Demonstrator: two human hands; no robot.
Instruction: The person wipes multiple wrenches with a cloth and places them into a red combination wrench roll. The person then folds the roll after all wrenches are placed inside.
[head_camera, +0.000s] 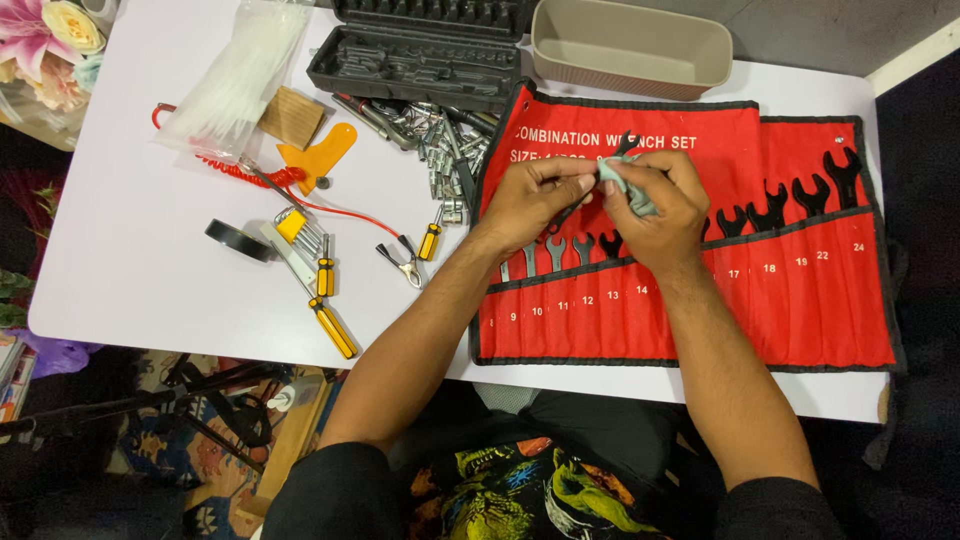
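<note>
Over the red fabric wrench roll (760, 300) at the counter's right end, the left hand (530, 200) grasps a dark metal wrench (627, 143) while the right hand (655, 210) clenches a grey cloth (622, 185) around it. Most pockets hold wrenches; some stand empty. The white counter (130, 260) carries sockets, screwdrivers and a black toolcase (420, 55) along its far edge.

Both my forearms extend forward and converge. My left hand (528, 200) and right hand (660, 208) meet, fingers curled shut in pinching grips, knuckles up.
</note>
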